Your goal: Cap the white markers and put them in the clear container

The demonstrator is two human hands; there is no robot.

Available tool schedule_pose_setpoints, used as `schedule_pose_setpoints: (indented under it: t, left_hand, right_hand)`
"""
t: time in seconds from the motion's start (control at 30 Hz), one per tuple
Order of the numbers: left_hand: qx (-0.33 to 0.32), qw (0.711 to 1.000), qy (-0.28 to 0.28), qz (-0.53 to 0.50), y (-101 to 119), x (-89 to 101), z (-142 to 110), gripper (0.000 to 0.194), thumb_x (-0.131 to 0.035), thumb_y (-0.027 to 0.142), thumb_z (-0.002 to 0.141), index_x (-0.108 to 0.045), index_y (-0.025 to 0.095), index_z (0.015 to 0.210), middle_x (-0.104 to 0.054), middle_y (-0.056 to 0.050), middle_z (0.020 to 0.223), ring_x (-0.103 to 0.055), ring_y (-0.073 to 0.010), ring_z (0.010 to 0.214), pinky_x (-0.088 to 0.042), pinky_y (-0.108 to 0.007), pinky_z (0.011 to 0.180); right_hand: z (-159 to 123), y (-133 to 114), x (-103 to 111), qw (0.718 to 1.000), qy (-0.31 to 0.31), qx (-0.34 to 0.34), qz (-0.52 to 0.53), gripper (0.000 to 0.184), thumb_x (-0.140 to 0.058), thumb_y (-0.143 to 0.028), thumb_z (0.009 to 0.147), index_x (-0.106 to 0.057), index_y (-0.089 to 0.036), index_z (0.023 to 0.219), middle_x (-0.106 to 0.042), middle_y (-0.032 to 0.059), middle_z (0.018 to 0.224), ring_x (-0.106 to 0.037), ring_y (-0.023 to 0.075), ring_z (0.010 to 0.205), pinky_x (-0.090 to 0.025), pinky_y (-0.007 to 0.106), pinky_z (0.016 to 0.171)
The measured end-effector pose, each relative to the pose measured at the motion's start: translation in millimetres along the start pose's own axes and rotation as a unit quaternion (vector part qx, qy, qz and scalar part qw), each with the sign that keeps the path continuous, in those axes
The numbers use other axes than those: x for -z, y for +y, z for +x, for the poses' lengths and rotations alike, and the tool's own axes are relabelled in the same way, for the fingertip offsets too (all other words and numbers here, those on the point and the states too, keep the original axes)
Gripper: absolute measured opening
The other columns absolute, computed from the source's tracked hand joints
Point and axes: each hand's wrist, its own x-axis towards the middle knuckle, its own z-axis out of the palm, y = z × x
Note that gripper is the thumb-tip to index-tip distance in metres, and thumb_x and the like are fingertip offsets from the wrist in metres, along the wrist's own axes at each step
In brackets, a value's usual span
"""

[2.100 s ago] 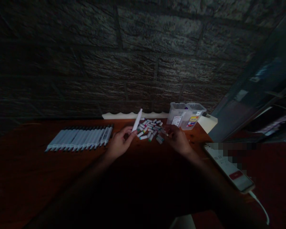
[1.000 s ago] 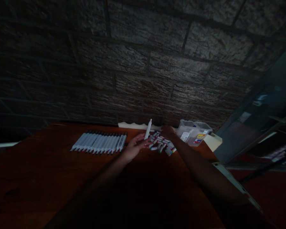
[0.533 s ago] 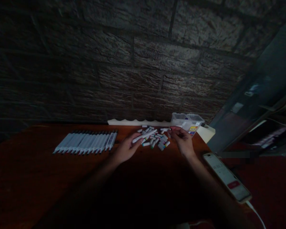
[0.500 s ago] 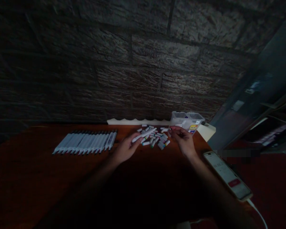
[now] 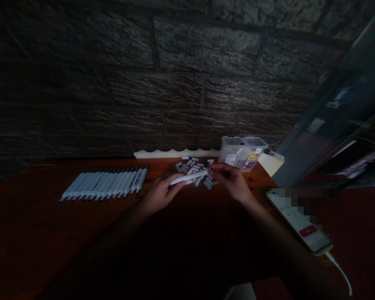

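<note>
My left hand (image 5: 162, 191) is closed round a white marker pen (image 5: 187, 177), which lies nearly level with its far end pointing right. At that end, the fingertips of my right hand (image 5: 233, 179) are pinched together. A small dark bit shows between them, too small to name. Under and behind the marker spreads a loose pile of white marker caps (image 5: 194, 165) with coloured ends. To the left, several grey-white markers (image 5: 104, 183) lie side by side in a slanted row, dark at both ends.
Two clear plastic boxes (image 5: 233, 149) with labels stand behind my right hand. A charging phone (image 5: 301, 223) lies at the right edge of the wooden table (image 5: 37, 225). A wavy-edged white strip (image 5: 175, 153) runs along the dark block wall (image 5: 181, 87).
My right hand reached beyond the caps, came back pinching something small, and moved left to the marker's end. My left hand tilted the marker from upright to nearly level.
</note>
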Motion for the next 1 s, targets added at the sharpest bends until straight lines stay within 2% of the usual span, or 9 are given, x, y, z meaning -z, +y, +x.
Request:
schedule_pose_setpoints:
  t: [0.17,0.33,0.47,0.57,0.63,0.77,0.9,1.0]
  left_hand:
    - [-0.059,0.996,0.036,0.059,-5,-0.4,-1,0.03,-0.05,0.036,0.094,-0.066,0.022,0.115,-0.071,-0.007,0.111,-0.066,-0.0226,0.103,-0.055,-0.037,0.089]
    - [-0.082,0.994,0.036,0.07,-8,0.1,-2,0.027,-0.052,0.032,0.094,-0.065,0.022,0.115,-0.071,-0.006,0.11,-0.067,-0.02,0.102,-0.054,-0.034,0.089]
    - [-0.084,0.996,-0.008,0.036,-4,-3.1,-3,0.027,-0.053,0.032,0.094,-0.063,0.023,0.117,-0.072,-0.003,0.11,-0.068,-0.0177,0.099,-0.054,-0.03,0.089]
    - [-0.077,0.996,-0.039,0.031,6,-8.6,-6,0.027,-0.054,0.034,0.093,-0.063,0.024,0.117,-0.072,-0.002,0.11,-0.068,-0.0179,0.098,-0.054,-0.029,0.087]
    - [-0.08,0.995,-0.054,0.034,16,-12.8,-8,0.028,-0.053,0.034,0.094,-0.064,0.025,0.118,-0.072,-0.002,0.112,-0.068,-0.0182,0.099,-0.053,-0.029,0.089]
    - [-0.089,0.99,-0.096,0.042,30,-19.5,-12,0.034,-0.05,0.037,0.095,-0.062,0.026,0.124,-0.07,-0.003,0.118,-0.068,-0.0203,0.101,-0.053,-0.031,0.09]
    - [-0.08,0.984,-0.153,0.035,26,-22.7,-14,0.03,-0.048,0.043,0.094,-0.07,0.027,0.108,-0.076,-0.001,0.093,-0.07,-0.0186,0.077,-0.054,-0.028,0.07]
    - [-0.075,0.986,-0.15,0.025,23,-23.8,-14,0.03,-0.048,0.045,0.094,-0.071,0.027,0.099,-0.075,0.0,0.085,-0.069,-0.0177,0.071,-0.052,-0.027,0.065]
  right_hand:
    - [-1,4,2,0.998,-0.035,-0.009,-0.053,0.019,-0.076,-0.038,0.072,-0.076,-0.025,0.085,-0.072,-0.0002,0.082,-0.06,0.0137,0.07,-0.046,0.029,0.066]
    - [-2,3,0,0.997,-0.028,-0.039,-0.066,0.027,-0.072,-0.049,0.074,-0.076,-0.023,0.082,-0.068,-0.0012,0.071,-0.053,0.012,0.061,-0.039,0.026,0.057]
    - [0,5,-1,0.997,0.04,-0.047,-0.049,0.044,-0.06,-0.063,0.08,-0.072,-0.02,0.077,-0.066,0.0013,0.072,-0.054,0.0138,0.063,-0.04,0.026,0.058]
    - [2,7,-3,0.993,0.103,-0.056,0.024,0.052,-0.051,-0.069,0.081,-0.07,-0.021,0.078,-0.067,0.0042,0.08,-0.057,0.0162,0.069,-0.042,0.027,0.06]
    - [1,6,-5,0.988,0.117,-0.071,0.072,0.055,-0.046,-0.072,0.082,-0.067,-0.021,0.075,-0.067,0.005,0.08,-0.059,0.0171,0.07,-0.043,0.028,0.06]
    - [-6,1,-16,0.986,0.058,-0.108,0.109,0.063,-0.038,-0.077,0.082,-0.064,-0.021,0.068,-0.067,0.0053,0.076,-0.06,0.0182,0.071,-0.044,0.03,0.065]
    - [-14,0,-28,0.99,-0.04,-0.103,0.083,0.07,-0.032,-0.083,0.079,-0.063,-0.021,0.067,-0.067,0.0053,0.078,-0.059,0.0188,0.076,-0.044,0.031,0.07]
    - [-15,-1,-29,0.987,-0.08,-0.108,0.092,0.074,-0.028,-0.084,0.079,-0.063,-0.021,0.068,-0.067,0.0056,0.08,-0.059,0.0188,0.077,-0.044,0.033,0.075]
